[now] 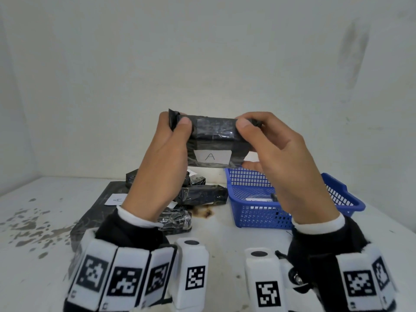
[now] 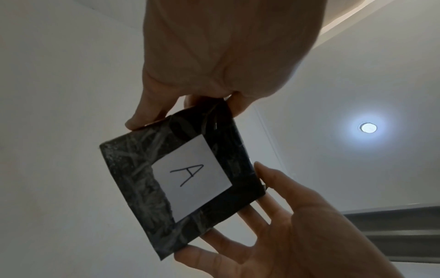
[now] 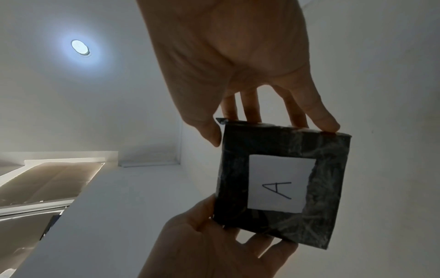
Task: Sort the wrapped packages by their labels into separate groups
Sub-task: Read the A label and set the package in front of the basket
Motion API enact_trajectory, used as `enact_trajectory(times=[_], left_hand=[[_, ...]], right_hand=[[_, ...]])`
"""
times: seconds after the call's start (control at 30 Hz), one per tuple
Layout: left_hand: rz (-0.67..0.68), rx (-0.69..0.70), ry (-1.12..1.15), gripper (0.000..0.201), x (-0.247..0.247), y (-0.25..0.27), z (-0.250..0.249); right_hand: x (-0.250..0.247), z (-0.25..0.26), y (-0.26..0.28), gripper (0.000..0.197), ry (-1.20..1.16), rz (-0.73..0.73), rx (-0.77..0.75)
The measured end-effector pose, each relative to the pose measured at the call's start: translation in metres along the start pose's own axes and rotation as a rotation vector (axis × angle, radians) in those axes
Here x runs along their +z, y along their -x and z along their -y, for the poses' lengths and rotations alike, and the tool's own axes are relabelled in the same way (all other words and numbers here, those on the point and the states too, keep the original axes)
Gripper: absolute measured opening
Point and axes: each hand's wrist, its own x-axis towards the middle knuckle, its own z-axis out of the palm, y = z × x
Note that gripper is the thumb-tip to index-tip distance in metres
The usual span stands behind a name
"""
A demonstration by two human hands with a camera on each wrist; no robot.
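held package [image 1: 212, 140]: black wrap, white label [image 1: 212, 156] "A", raised between both hands
left hand [image 1: 165, 158]: pinching its left end
right hand [image 1: 281, 154]: pinching its right end
other packages [image 1: 202, 194]: below left hand, on table
blue basket [image 1: 258, 218]: below right hand

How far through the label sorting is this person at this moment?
Early to midway. Done: something with a white label lies in the blue basket. In hand: left hand and right hand hold up a package labelled A. Left: several black packages on the table.
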Motion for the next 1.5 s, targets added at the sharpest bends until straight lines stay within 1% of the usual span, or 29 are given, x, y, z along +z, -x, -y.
enact_trajectory(times=[0.2,0.3,0.37,0.47,0.57,0.63,0.7,0.8,0.83,0.87,0.93,1.0,1.03,1.1,1.13,1.2,1.3,1.4,1.5], left_hand=[[0.031,0.031,0.014,0.007,0.003,0.0,0.001],[0.023,0.052,0.016,0.009,0.005,0.0,0.002],[0.017,0.054,0.0,0.007,0.005,0.001,0.0],[0.026,0.054,-0.029,0.015,0.005,0.003,-0.001],[0.046,0.057,-0.044,0.018,0.005,0.004,-0.002],[0.068,0.053,-0.045,0.024,0.006,0.005,-0.003],[0.097,0.052,-0.036,0.035,0.006,0.006,-0.004],[0.118,-0.013,-0.118,0.069,0.004,0.004,0.0],[0.127,-0.045,-0.159,0.073,0.003,0.004,0.001],[0.132,-0.065,-0.184,0.07,0.002,0.004,0.002],[0.105,-0.067,-0.159,0.054,0.0,0.003,0.006],[0.042,-0.076,-0.099,0.039,-0.002,0.001,0.008],[0.028,-0.086,-0.059,0.036,-0.003,0.0,0.007],[0.021,-0.094,-0.001,0.036,-0.005,0.0,0.006],[0.016,-0.075,-0.018,0.037,-0.006,0.0,0.005],[-0.003,-0.013,-0.1,0.038,-0.007,0.0,0.006],[-0.042,0.052,-0.146,0.039,-0.007,0.001,0.006],[-0.048,0.111,-0.158,0.042,-0.005,0.002,0.006],[-0.031,0.138,-0.146,0.041,-0.001,0.006,0.002]], right_hand=[[0.002,-0.002,0.002,0.008,0.043,0.045,-0.025],[0.006,-0.003,0.003,0.008,0.074,0.06,-0.024],[0.008,-0.002,0.003,0.005,0.088,0.08,-0.027],[0.007,-0.003,0.004,0.01,0.116,0.093,-0.042],[0.006,-0.003,0.004,0.015,0.14,0.122,-0.051],[0.004,-0.003,0.003,0.015,0.131,0.115,-0.038],[0.001,-0.002,0.001,0.013,0.087,0.069,-0.02],[-0.003,0.0,-0.001,0.013,-0.006,-0.001,0.01],[-0.004,0.001,-0.002,0.014,-0.041,-0.008,0.036],[-0.005,0.001,-0.002,0.015,-0.072,-0.006,0.063],[-0.007,0.0,-0.003,0.017,-0.097,0.012,0.099],[-0.009,0.0,-0.003,0.023,-0.019,0.033,0.087],[-0.01,0.0,-0.003,0.027,0.035,0.039,0.066],[-0.011,0.002,-0.003,0.036,0.096,0.039,0.023],[-0.011,0.003,-0.002,0.038,0.109,0.039,0.006],[-0.011,0.004,-0.002,0.036,0.139,0.04,-0.016],[-0.01,0.003,-0.002,0.034,0.185,0.051,-0.006],[-0.008,0.004,-0.001,0.036,0.137,0.083,0.036],[-0.007,0.003,0.0,0.031,0.065,0.058,0.04]])
